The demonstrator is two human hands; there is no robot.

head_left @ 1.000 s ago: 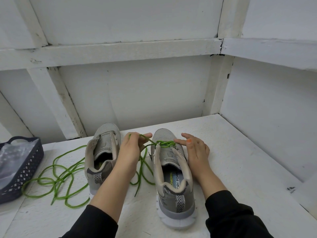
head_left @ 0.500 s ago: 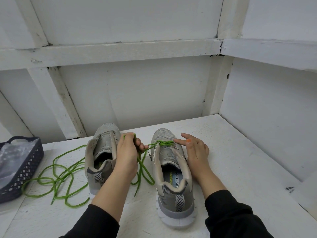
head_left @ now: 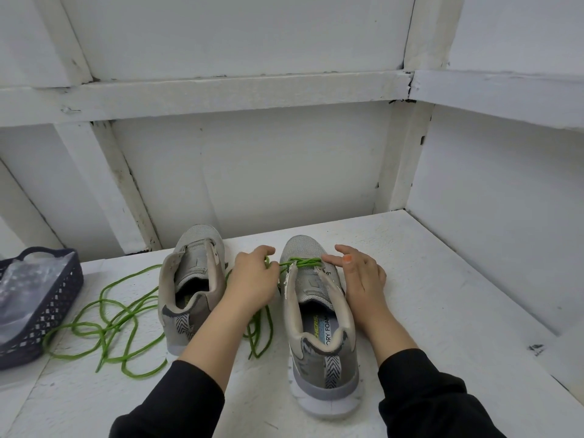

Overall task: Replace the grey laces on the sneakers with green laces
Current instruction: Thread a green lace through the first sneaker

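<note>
Two grey sneakers stand heel-toward-me on a white surface. The right sneaker (head_left: 319, 314) has a green lace (head_left: 301, 262) threaded across its front eyelets. My left hand (head_left: 252, 279) sits between the shoes and pinches that lace just left of the eyelets. My right hand (head_left: 360, 273) rests with straight fingers on the right side of this shoe, fingertips touching the lace crossing. The left sneaker (head_left: 192, 279) shows no lace. Loose green lace (head_left: 117, 324) lies in loops to its left and between the shoes.
A dark blue plastic basket (head_left: 53, 305) holding clear plastic stands at the left edge. White panelled walls close in behind and on the right. The white surface (head_left: 442, 305) extends to the right of the shoes.
My left hand has shifted slightly right toward the right sneaker, still holding the green lace. My right hand stays on the shoe.
</note>
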